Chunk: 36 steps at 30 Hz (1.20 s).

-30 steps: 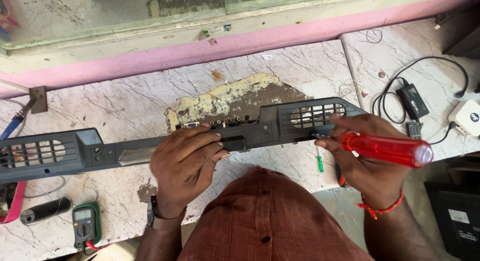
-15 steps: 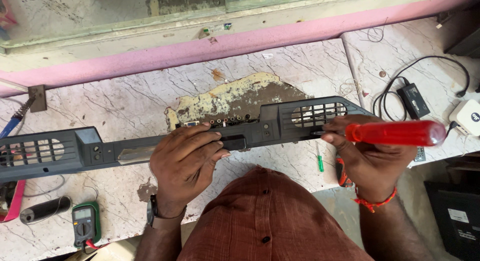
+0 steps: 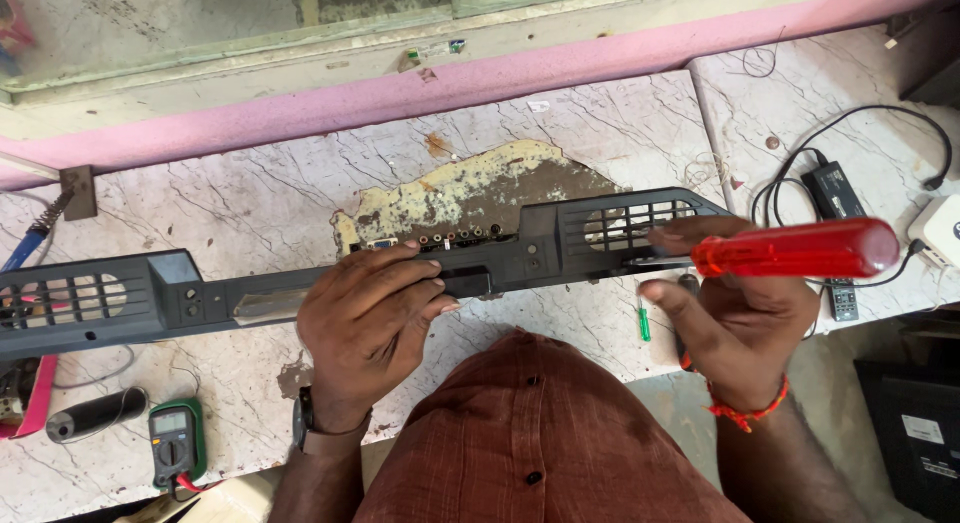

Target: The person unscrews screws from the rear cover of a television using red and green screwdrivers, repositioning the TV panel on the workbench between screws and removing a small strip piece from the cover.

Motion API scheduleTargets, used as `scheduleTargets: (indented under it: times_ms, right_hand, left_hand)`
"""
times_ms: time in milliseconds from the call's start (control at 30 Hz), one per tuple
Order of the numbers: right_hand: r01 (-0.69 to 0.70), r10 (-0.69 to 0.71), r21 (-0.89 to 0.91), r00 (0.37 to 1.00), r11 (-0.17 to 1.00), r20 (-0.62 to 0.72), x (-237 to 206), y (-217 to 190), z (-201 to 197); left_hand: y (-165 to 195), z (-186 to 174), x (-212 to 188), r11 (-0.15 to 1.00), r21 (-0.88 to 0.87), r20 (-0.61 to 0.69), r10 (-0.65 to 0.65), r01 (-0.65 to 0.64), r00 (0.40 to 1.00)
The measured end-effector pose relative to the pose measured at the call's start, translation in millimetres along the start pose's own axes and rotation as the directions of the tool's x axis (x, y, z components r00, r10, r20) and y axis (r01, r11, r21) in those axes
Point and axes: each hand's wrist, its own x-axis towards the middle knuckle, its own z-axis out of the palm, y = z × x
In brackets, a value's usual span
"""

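Left hand: left hand [image 3: 368, 323] lies palm down on the middle of the long dark plastic panel [image 3: 200, 295], fingers spread and curled over its front edge, pressing it to the worktop; a watch [image 3: 305, 430] sits on the wrist.
Right hand: right hand [image 3: 735, 323] is clenched around the red screwdriver [image 3: 800, 249], thumb sticking out to the left, fingertips touching the panel's right end.
Screwdriver: its clear red handle lies level, pointing right; the shaft is hidden behind the fingers.
Panel: stretches across the marble worktop [image 3: 250, 213] from the left edge to past the middle, with 1 slotted grille at each end and a row of small sockets [image 3: 455, 239] near its centre.
Worktop patch: a chipped, yellowed patch [image 3: 470, 188] lies just behind the panel.
Near left: a green multimeter [image 3: 176, 441] and a dark cylinder [image 3: 95, 414] lie at the front edge.
Near right: a small green screwdriver [image 3: 644, 323] lies between the hands, while a black power adapter [image 3: 828, 190] with cables lies further right.
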Motion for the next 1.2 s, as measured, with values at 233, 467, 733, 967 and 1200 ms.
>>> scheduleTargets:
  times_ms: [233,467,733,967,1200]
  right_hand:
    - [0.077,-0.078,-0.008,0.997,0.997,-0.018,4,-1,4]
    - [0.143,-0.146,-0.11,0.989,0.984,-0.027,5,-4,9]
    - [0.135,-0.139,-0.087,0.989,0.987,-0.046,4,-4,12]
    - [0.126,-0.127,-0.008,0.991,0.992,-0.042,1,-8,14]
    - [0.075,-0.074,0.012,0.993,0.997,-0.096,-1,-9,15]
  left_hand:
    - [0,0,2,1.0,-0.014,-0.001,0.006,-0.006,1.0]
    - [1,0,1,0.999,-0.05,-0.01,0.004,-0.004,1.0]
    - [-1,2,-3,0.999,-0.046,-0.006,0.001,-0.001,1.0]
    - [-1,1,-4,0.998,-0.057,-0.019,0.009,-0.01,1.0]
    - [3,-3,-2,0.998,-0.054,-0.01,0.015,-0.015,1.0]
